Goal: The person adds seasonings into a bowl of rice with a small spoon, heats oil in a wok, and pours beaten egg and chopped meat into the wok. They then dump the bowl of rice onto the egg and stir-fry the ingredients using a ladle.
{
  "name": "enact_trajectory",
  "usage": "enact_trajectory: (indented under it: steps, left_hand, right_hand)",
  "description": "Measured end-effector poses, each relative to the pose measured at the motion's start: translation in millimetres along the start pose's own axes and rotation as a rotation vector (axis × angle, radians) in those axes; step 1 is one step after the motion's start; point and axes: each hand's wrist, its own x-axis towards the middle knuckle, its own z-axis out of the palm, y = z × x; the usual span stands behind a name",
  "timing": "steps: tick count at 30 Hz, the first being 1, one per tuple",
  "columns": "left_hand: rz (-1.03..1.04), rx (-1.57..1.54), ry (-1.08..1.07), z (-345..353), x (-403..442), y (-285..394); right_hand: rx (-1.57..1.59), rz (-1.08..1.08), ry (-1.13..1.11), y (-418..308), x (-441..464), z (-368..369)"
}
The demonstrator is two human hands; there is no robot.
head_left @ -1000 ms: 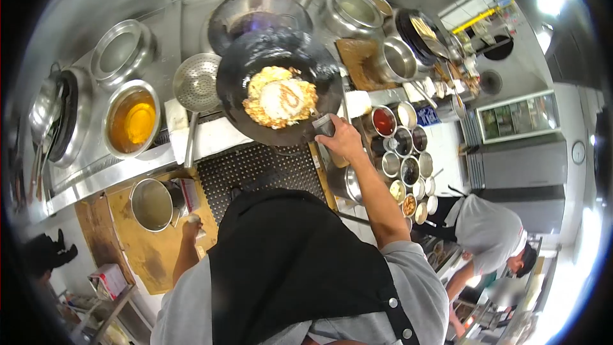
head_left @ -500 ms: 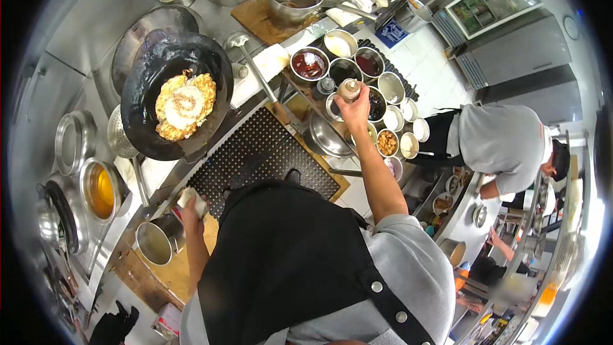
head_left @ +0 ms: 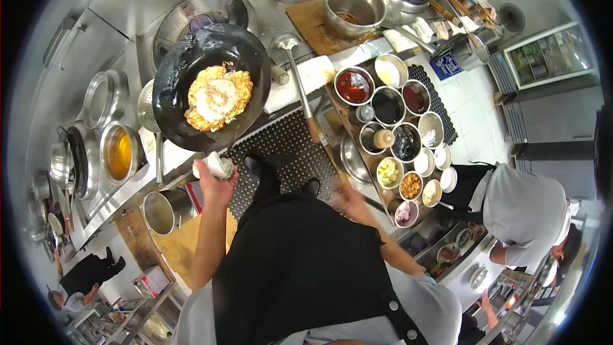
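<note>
My left hand (head_left: pixel 218 182) holds a bunched white cloth (head_left: pixel 220 165) at the near rim of a black wok (head_left: pixel 169 90). Inside the wok lies browned egg (head_left: pixel 219 97) with a paler patch on top. Blurred by motion, my right hand (head_left: pixel 350 201) hangs over the floor mat's right side, left of the seasoning containers; its fingers are smeared. A small capped bottle (head_left: pixel 383 139) stands among the containers. A ladle (head_left: pixel 297 70) rests on the counter to the right of the wok.
Sauce and topping containers (head_left: pixel 354 86) stand on the right. A perforated strainer (head_left: pixel 147 107), a pot of yellow liquid (head_left: pixel 119 152) and a deep pot (head_left: pixel 159 211) are at left. One person (head_left: pixel 523 214) bends at the right; another (head_left: pixel 92 278) is at far lower left.
My right hand let go of the bottle among the containers and moved back toward my body. My left hand with the cloth rose to the wok's rim.
</note>
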Motion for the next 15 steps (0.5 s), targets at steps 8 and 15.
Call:
enact_trajectory:
  steps: [8, 15]
  left_hand:
    - [-0.07, -0.015, 0.086, 22, 49, -2]
    - [-0.102, -0.095, 0.191, -18, 79, 38]
  right_hand:
    - [0.052, -0.058, 0.396, -1, 168, 6]
    - [-0.384, -0.087, 0.507, -114, 301, 26]
